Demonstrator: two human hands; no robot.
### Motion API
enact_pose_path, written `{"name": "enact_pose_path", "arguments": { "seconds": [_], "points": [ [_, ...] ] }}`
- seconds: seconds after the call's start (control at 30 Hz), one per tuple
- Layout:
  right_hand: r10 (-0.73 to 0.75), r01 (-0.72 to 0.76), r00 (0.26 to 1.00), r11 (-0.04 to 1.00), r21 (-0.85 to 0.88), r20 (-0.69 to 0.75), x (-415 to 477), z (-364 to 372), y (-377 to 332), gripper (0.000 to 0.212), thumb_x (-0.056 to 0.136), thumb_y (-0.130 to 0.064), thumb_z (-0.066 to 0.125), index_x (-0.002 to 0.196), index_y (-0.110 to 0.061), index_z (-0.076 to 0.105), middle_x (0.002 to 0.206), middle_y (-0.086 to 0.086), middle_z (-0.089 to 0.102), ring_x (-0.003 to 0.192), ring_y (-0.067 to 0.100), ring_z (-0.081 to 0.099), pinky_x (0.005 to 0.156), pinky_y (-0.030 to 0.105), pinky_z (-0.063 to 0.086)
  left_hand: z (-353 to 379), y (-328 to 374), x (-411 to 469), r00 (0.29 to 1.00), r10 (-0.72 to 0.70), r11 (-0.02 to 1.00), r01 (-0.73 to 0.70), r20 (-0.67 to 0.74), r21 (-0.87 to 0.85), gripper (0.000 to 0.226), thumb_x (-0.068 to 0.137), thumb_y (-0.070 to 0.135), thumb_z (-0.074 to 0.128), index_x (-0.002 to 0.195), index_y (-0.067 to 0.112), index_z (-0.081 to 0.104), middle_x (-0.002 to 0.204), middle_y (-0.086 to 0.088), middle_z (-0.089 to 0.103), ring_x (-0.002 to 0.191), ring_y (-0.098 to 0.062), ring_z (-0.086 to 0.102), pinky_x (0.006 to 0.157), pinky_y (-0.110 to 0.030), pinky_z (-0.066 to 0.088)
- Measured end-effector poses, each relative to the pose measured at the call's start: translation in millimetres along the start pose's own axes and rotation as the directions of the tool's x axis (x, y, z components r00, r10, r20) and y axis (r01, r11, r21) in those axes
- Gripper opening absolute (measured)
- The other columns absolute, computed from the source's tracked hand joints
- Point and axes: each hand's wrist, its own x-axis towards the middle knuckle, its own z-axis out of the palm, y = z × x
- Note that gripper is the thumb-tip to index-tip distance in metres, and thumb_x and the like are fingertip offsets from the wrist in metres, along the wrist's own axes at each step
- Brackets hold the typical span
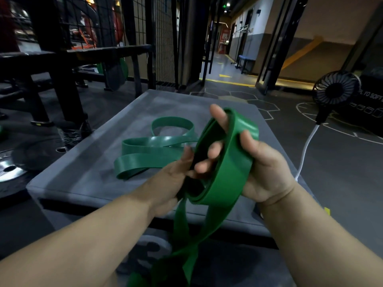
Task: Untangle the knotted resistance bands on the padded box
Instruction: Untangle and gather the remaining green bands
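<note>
While one green resistance band (pixel 153 150) lies looped flat on the padded box (pixel 87 172), a second band (pixel 226 175) is held coiled above its near edge, tails hanging twisted. Hands: left hand (pixel 172 179) pinches the coil's inner edge; right hand (pixel 267 170) curls round its outer wall. Handling: likely light, soft, stretchy, grippy. Take hold beside a crossing, not on it.

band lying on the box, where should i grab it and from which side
Take the lying band at its near-left folded end, where the strap doubles back and stands on edge on the padded box, leaving a gap to pinch through. Come from above and left, likely with the left hand; its right end runs behind the held band.
</note>
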Motion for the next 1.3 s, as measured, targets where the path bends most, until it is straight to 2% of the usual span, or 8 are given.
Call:
{"name": "enact_pose_path", "arguments": {
  "seconds": [0.1,0.2,0.4,0.6,0.83,1.0,1.2,1.3],
  "points": [
    [-0.066,0.066,0.998,0.996,0.055,0.004,0,-1,-10,0.071,0.095,-0.022,0.059,0.154,-0.023,0.02,0.107,0.022,0.064,0.101,0.042,0.063,0.096,0.059,0.045,-17,-15,0,0.995,-0.092,0.968,0.098,-0.034,0.231,0.071,0.057,0.087,0.05,0.11,0.042,0.069,0.11,0.011,0.069,0.104,-0.007,0.063,0.091,-0.032,0.052],
    [-0.132,0.132,0.991,0.991,0.021,-0.012,-2,1,-19,0.091,0.084,-0.007,0.068,0.153,-0.027,0.012,0.103,0.017,0.058,0.096,0.034,0.062,0.095,0.06,0.044,-30,-29,-3,0.964,-0.264,0.928,0.265,-0.039,0.263,0.094,0.048,0.086,0.065,0.125,0.031,0.054,0.111,0.002,0.063,0.094,-0.013,0.059,0.084,-0.036,0.049],
    [-0.165,0.172,0.985,0.969,0.179,-0.054,-5,5,-44,0.087,0.081,0.007,0.057,0.147,-0.017,0.006,0.094,0.012,0.047,0.078,0.024,0.054,0.077,0.04,0.049,-20,-37,-2,0.913,-0.317,0.662,0.406,-0.256,0.63,0.066,0.07,0.042,0.077,0.126,0.029,0.044,0.09,0.01,0.06,0.087,-0.007,0.059,0.083,-0.024,0.045],
    [-0.171,0.18,0.984,0.924,0.338,-0.055,-17,-7,-59,0.101,0.082,0.005,0.053,0.152,-0.015,-0.017,0.09,0.014,0.053,0.077,0.026,0.056,0.073,0.039,0.049,-20,-40,1,0.849,-0.171,0.319,0.527,-0.499,0.787,0.032,0.094,0.044,0.052,0.113,0.02,0.045,0.108,0.004,0.055,0.101,-0.019,0.056,0.076,-0.03,0.041],
    [-0.207,0.25,0.96,0.935,0.252,-0.187,-22,-17,-63,0.081,0.081,0.001,0.055,0.147,-0.012,0.009,0.086,0.008,0.056,0.076,0.02,0.054,0.076,0.033,0.046,-15,-28,-1,0.813,-0.384,0.872,0.475,-0.437,0.116,0.03,0.101,0.031,0.045,0.1,0.008,0.063,0.085,-0.007,0.074,0.079,-0.021,0.067,0.075,-0.034,0.052],
    [-0.308,0.368,0.901,0.916,0.16,-0.306,-18,-21,-61,0.073,0.076,-0.001,0.06,0.139,-0.011,0.026,0.083,0.004,0.058,0.073,0.017,0.054,0.074,0.033,0.049,-9,-25,-5,0.833,-0.382,0.825,0.503,-0.4,0.26,0.027,0.088,0.036,0.06,0.095,0.01,0.058,0.06,-0.002,0.063,0.049,-0.012,0.055,0.049,-0.024,0.044],
    [-0.422,0.501,0.81,0.859,0.104,-0.408,-16,-31,-58,0.08,0.059,-0.003,0.072,0.132,-0.014,0.041,0.082,-0.002,0.061,0.066,0.013,0.054,0.068,0.03,0.049,-16,-9,-16,0.774,-0.623,0.75,0.552,0.11,0.363,0.033,0.087,-0.011,0.056,0.105,0.016,0.054,0.085,0.012,0.071,0.084,-0.002,0.066,0.079,-0.019,0.05],
    [-0.445,0.542,0.766,0.836,0.092,-0.463,-17,-32,-60,0.081,0.055,-0.003,0.073,0.13,-0.016,0.045,0.084,-0.002,0.061,0.065,0.014,0.054,0.066,0.029,0.049,-25,-9,-21,0.795,-0.605,0.736,0.532,0.054,0.418,0.034,0.076,-0.006,0.058,0.106,0.01,0.054,0.091,0.008,0.071,0.091,-0.006,0.066,0.083,-0.023,0.049]
  ]
}}
